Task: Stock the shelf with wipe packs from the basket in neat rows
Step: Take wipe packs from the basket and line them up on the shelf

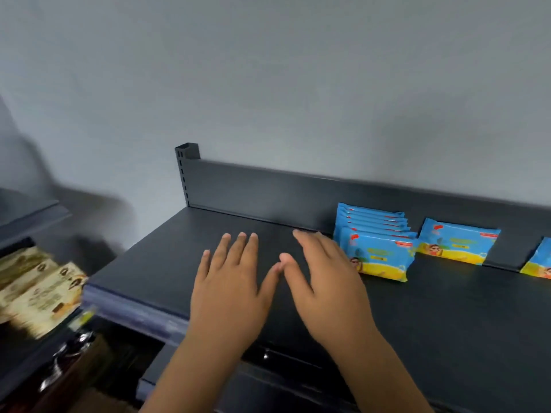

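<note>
Left hand (229, 287), right hand (328, 281), one wipe-pack row (377, 251), two lone packs (459, 242) (539, 262)

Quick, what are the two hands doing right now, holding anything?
Left hand: open, fingers straight, holding nothing.
Right hand: open, holding nothing, next to the wipe packs.
</note>
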Demonstrator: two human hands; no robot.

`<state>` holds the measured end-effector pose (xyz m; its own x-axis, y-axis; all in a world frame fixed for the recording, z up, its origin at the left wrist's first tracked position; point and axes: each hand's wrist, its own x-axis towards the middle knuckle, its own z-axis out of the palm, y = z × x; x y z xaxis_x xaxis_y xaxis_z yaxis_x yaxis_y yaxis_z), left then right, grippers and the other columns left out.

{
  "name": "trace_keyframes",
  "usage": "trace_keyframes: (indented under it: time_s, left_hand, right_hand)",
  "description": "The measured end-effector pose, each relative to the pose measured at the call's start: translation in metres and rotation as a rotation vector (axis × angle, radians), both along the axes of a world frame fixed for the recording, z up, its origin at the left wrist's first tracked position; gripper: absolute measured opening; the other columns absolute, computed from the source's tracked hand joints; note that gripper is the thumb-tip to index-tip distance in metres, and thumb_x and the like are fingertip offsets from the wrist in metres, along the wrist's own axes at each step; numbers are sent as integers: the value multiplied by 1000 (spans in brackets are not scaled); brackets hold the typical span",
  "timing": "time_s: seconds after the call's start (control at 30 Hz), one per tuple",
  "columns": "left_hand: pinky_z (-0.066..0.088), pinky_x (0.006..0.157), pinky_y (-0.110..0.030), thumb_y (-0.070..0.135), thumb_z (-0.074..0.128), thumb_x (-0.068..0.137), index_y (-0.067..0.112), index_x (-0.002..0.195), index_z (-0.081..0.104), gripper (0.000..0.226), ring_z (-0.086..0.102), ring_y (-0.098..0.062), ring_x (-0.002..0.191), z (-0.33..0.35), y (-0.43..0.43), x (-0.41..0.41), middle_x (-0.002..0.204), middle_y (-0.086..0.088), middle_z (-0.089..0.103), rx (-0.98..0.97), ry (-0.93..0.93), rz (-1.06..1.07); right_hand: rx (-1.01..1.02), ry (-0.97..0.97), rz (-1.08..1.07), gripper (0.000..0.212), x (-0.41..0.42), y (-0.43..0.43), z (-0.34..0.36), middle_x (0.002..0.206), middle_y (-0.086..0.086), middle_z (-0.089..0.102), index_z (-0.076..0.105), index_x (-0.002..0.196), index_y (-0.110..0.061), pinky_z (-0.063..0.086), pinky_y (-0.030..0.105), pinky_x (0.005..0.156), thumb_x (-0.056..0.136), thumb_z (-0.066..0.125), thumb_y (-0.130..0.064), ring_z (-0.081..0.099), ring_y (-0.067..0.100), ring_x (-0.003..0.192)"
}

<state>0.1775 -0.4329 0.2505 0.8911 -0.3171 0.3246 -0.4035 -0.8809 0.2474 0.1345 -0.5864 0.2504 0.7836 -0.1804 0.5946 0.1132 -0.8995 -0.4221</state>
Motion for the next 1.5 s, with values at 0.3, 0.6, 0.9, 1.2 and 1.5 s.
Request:
trace_keyframes:
  time_s: [0.3, 0.6, 0.9, 1.2, 1.5]
  left_hand:
    - [13, 127, -42, 76, 11, 94, 28, 158, 28, 82, 10, -15, 157, -19, 166, -40, 167, 8, 26, -50, 67, 441]
    - [15, 127, -43, 74, 13, 91, 25, 157, 32, 85, 13, -17, 157, -64, 302, -113, 166, 6, 28, 52, 192, 854]
    - [15, 126, -41, 66, 27, 98, 27, 158, 32, 71, 16, -17, 156, -132, 410, -159, 165, 6, 30, -47, 331, 990]
    - [52, 96, -38, 35, 58, 101, 31, 132, 61, 31, 65, -17, 111, -248, 448, -162, 123, 4, 66, -979, 473, 1130]
    - [51, 96, -36, 36, 57, 99, 27, 140, 54, 42, 60, -25, 117, -343, 455, -137, 137, -3, 59, -778, 766, 1151]
  right_hand:
    - [-142, 193, 453, 56, 36, 137, -25, 158, -3, 43, 39, 153, -25, 16, 41, 128, 104, 36, -53, 18, 17, 156]
    - [-204, 315, 873, 60, 30, 302, -69, 160, -2, 40, 39, 154, -22, 25, 42, 125, 103, 36, -54, 20, 18, 155]
    - [-422, 430, 1079, 59, 12, 430, -125, 161, 2, 38, 33, 156, -17, 24, 37, 124, 107, 38, -49, 22, 22, 154]
    - [-590, 752, 1088, 44, 17, 486, -244, 132, 3, 57, 54, 132, -18, 50, 40, 100, 102, 49, -49, 53, 24, 124]
    - [-673, 982, 944, 45, 50, 490, -345, 136, 8, 57, 53, 135, -14, 50, 42, 98, 98, 55, -39, 53, 28, 125]
